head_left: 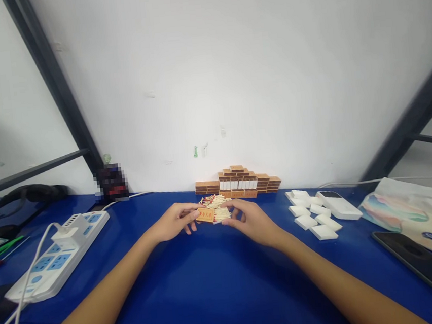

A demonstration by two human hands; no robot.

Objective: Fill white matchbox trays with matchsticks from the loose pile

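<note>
Holding one matchbox [206,215], head view: left hand [176,221] and right hand [250,221] were each pinched on an end, low over the blue table [212,279]. Loose matches [214,200] lay just beyond the fingertips, stacked boxes [238,182] farther beyond. Judged: a light, level grip suited best. The long axis ran hand to hand, label up.

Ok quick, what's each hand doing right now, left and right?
Left hand: closed, pinching one end of the matchbox.
Right hand: closed, pinching the other end of the same matchbox.
</note>
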